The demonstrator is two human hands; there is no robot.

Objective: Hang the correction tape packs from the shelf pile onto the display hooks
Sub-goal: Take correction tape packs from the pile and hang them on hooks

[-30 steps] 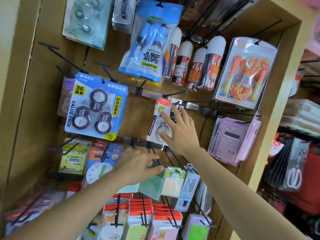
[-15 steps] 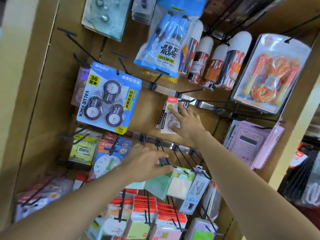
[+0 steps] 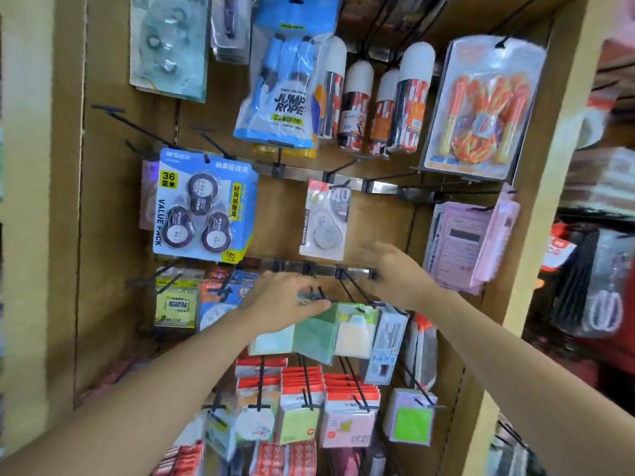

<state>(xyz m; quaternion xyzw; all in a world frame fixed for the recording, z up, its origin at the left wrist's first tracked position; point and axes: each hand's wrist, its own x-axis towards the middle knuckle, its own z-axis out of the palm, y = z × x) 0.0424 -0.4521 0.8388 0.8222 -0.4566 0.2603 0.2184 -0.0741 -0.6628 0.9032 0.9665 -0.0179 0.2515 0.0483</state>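
Note:
A single white correction tape pack (image 3: 324,219) hangs on a black hook (image 3: 340,184) in the middle of the board, with no hand on it. Left of it hangs a blue three-tape value pack (image 3: 202,207). My right hand (image 3: 391,273) is below and right of the single pack, blurred, fingers apart and holding nothing. My left hand (image 3: 285,300) is lower, closed over the top of a green pack (image 3: 314,334) that hangs on a hook below the lower rail (image 3: 323,267). The shelf pile is out of view.
Bare black hooks (image 3: 137,127) stick out at the upper left. Jump ropes (image 3: 285,97), white-capped cans (image 3: 357,108) and pink calculators (image 3: 460,245) hang around. Rows of red-topped note packs (image 3: 302,389) fill the hooks below. A wooden side panel (image 3: 536,201) bounds the right.
My right hand let go of the single correction tape pack and dropped down to the right. The pack now hangs free on its hook. My left hand stayed on the green pack.

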